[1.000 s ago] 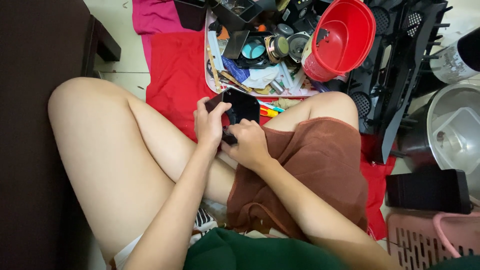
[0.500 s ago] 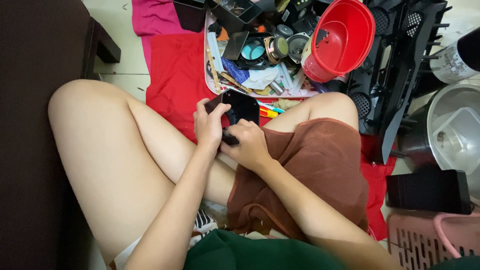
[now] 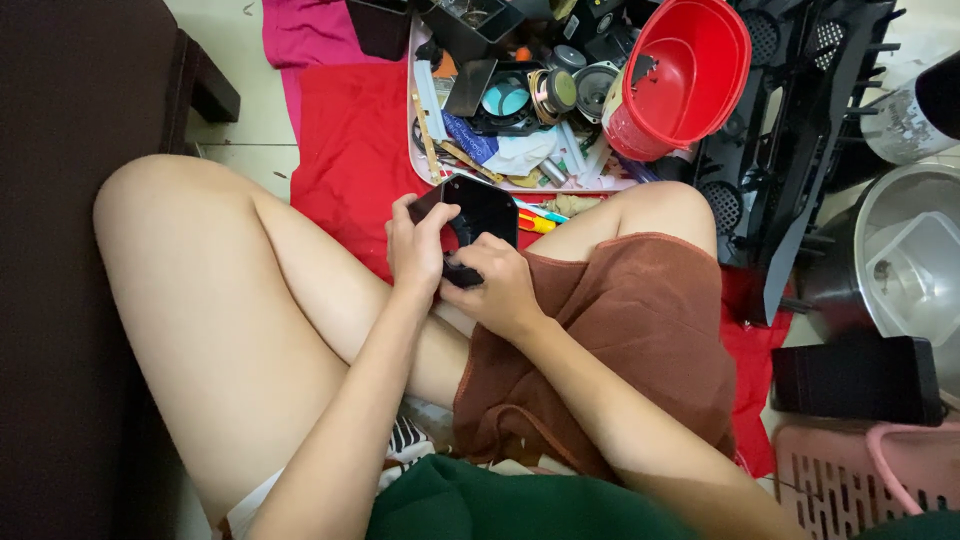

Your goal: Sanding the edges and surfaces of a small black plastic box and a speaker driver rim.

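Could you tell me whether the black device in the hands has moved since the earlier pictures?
No: the black device sits just as close to the tray.

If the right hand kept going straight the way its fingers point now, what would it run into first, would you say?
The right hand points up-left and already grips the black object, so it would meet that first, then probably the left hand close beside it.

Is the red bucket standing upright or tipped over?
Tipped. The red bucket lies on its side at the edge of the tray of parts, its open mouth facing the camera, and the inside looks empty.
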